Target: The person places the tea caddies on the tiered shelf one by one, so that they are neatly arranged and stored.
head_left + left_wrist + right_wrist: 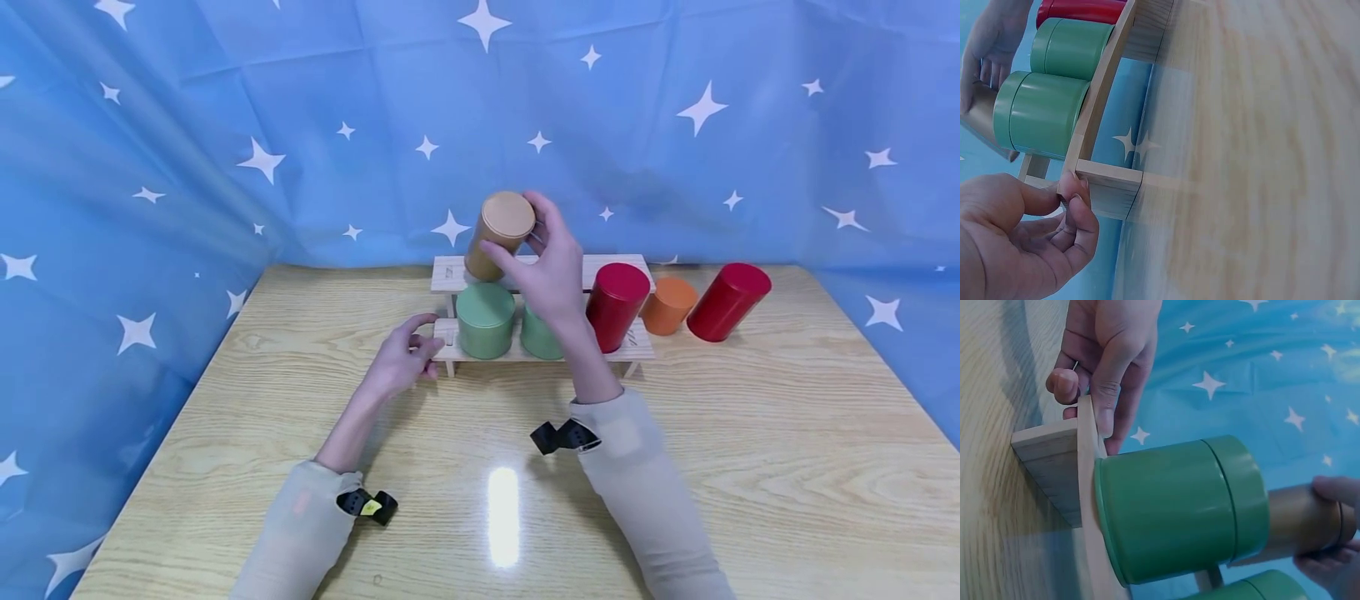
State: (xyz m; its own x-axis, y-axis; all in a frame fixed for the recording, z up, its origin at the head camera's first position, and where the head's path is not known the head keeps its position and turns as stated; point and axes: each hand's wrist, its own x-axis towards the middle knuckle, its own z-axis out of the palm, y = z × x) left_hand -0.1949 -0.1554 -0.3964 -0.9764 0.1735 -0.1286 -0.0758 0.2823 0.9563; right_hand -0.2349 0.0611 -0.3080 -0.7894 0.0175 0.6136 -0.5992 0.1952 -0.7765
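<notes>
Within right hand (551, 271): canister (491, 229) aslant, rightward.

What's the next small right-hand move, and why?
Probably ease the tan canister squarely onto the upper tier: the right hand grips it there, base contact unclear, while the left hand pinches the lower tier's end, perhaps steadying it.

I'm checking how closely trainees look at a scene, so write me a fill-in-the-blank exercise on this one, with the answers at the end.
1. The ____ grip holds the tan canister.
2. The left grip pinches the lower wooden shelf at its ____ end.
3. Two ____ tins stand on that shelf.
4. In the head view, the orange tin shows between two ____ canisters.

Missing words: right; left; green; red.
</notes>
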